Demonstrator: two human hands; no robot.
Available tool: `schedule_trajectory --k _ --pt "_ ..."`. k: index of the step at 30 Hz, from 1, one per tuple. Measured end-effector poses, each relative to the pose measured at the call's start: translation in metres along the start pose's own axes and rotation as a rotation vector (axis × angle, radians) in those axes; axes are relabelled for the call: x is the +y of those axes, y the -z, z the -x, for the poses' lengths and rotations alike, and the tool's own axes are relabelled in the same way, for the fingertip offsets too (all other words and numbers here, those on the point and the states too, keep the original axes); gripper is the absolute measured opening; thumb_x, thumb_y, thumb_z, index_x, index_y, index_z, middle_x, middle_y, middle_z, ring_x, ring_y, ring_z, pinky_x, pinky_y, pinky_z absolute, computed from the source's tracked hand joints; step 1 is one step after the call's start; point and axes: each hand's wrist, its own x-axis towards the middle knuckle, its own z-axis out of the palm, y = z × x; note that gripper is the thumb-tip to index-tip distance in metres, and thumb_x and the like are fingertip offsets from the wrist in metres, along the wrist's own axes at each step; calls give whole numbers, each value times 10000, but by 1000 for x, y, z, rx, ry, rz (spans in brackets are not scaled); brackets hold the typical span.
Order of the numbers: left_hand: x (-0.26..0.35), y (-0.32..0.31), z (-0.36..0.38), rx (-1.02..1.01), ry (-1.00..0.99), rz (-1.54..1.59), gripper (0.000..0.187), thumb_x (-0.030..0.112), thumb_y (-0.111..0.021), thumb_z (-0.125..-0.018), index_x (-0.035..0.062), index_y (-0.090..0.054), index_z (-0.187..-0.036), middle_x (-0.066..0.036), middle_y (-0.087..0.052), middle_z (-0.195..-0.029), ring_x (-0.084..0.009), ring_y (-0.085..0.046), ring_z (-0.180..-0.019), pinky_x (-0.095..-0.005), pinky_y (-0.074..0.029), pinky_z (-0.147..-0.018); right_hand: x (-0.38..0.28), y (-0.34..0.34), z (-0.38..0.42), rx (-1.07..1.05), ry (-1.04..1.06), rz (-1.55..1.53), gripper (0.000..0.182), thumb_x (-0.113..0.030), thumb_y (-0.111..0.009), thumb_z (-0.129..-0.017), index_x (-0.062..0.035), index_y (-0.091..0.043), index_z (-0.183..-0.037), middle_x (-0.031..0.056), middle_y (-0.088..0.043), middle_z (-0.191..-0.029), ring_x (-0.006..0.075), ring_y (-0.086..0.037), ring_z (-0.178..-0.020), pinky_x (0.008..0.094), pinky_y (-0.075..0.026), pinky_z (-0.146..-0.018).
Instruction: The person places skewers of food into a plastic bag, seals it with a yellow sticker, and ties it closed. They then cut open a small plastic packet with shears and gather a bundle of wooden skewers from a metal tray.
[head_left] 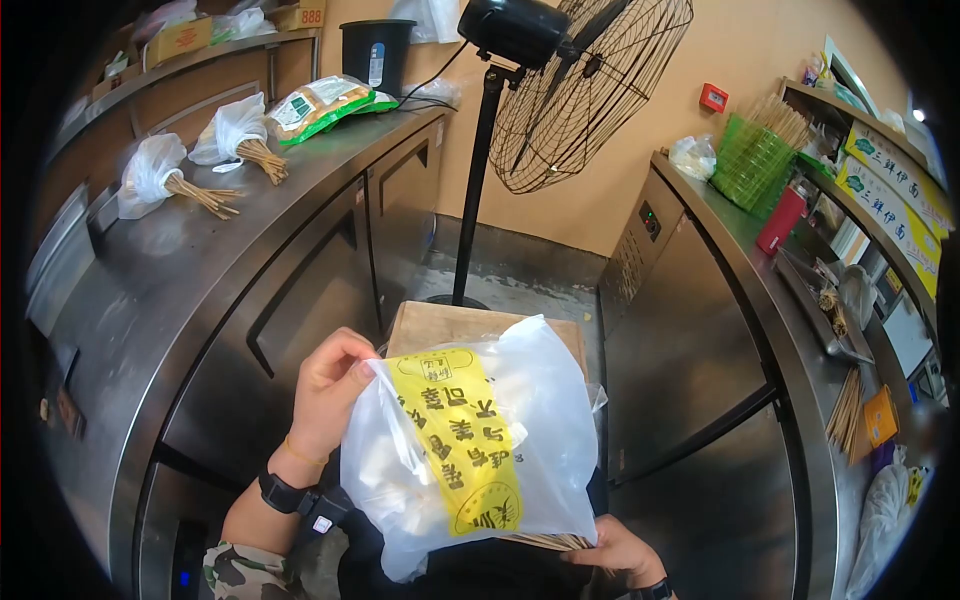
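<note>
A white plastic bag (560, 420) with a yellow printed band spreads over pale, lumpy contents in front of me. My left hand (335, 385) pinches its upper left corner between thumb and fingers. At the lower right, my right hand (618, 550) is closed around thin wooden sticks (548, 541) that come out from under the bag. Their far ends are hidden by the plastic. Behind the bag stands a wooden board or stool top (450, 318), partly covered.
Two bagged stick bundles (150, 175) (235, 135) and a green-edged package (325, 103) lie on the left steel counter (120, 300). A black fan (590, 80) stands ahead. On the right counter are a green basket (750, 165), a red bottle (782, 217) and loose sticks (846, 410).
</note>
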Motion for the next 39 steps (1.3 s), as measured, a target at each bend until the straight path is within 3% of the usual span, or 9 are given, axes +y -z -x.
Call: schedule_trajectory --k 5,12,20,24,27,32,35,38,39 --pt "10 4 9 -110 -167 -118 100 96 -623 -874 6 -581 -887 -44 -545 -893 -111 -511 -831 -237 -416 -760 -20 -6 4 -3 -112 -33 275 -46 -721 -800 21 -646 -1057 30 -689 -940 69 -578 -884 226 -452 -808" --pt "0 9 34 -72 233 -96 323 209 -642 -879 23 -535 -1121 -47 -539 -1096 -148 -500 -1062 -305 -399 -930 8 -12 13 187 -121 -407 183 -10 -713 -790 21 -672 -966 19 -662 -873 76 -588 -761 201 -464 -684" --pt "-56 -25 107 -176 47 -700 1032 372 -856 -598 29 -302 -1398 -191 -268 -1436 -372 -256 -1349 -440 -264 -1101 26 -24 -45 200 -113 -309 108 -79 -690 -817 -15 -647 -893 -9 -602 -745 64 -547 -644 208 -433 -581" --pt "-101 -14 107 68 72 -887 605 84 -709 -711 17 -460 -1259 -203 -404 -1337 -369 -429 -1207 -414 -368 -1008 32 -33 -80 80 -76 -217 125 -150 -682 -834 -34 -641 -857 -18 -586 -706 59 -526 -625 206 -399 -550" --pt "-132 19 96 313 312 -512 300 -137 -454 -737 -4 -598 -964 -97 -625 -840 -168 -599 -797 -271 -465 -743 38 -40 -97 24 -153 -281 134 -161 -674 -843 -38 -629 -870 -24 -577 -685 59 -524 -620 200 -396 -555" --pt "-152 19 87 268 286 -320 195 -41 -454 -854 15 -595 -977 -29 -606 -848 -92 -537 -797 -233 -437 -732 76 -59 -120 37 -107 -369 258 -202 -681 -845 -23 -582 -1002 43 -617 -821 125 -565 -710 252 -453 -672" --pt "-154 8 80 232 334 -139 165 23 -467 -899 21 -594 -1004 6 -579 -861 -72 -500 -779 -211 -412 -708 66 -50 -110 290 -106 291 391 -169 -728 -804 -13 -536 -1107 76 -613 -927 170 -578 -792 293 -477 -722" --pt "-156 5 77 202 368 -112 151 46 -471 -910 9 -593 -990 8 -576 -852 -63 -497 -779 -207 -411 -712 2 -46 -92 750 305 836 470 -147 -760 -747 -10 -527 -1132 138 -597 -1019 280 -589 -891 347 -484 -796" --pt "-154 2 75 201 382 -66 148 59 -472 -916 5 -594 -980 11 -572 -844 -59 -492 -775 -206 -407 -706 -5 -42 -87 630 276 700 542 -127 -766 -714 -18 -512 -1180 176 -557 -1114 343 -551 -1004 369 -470 -859"
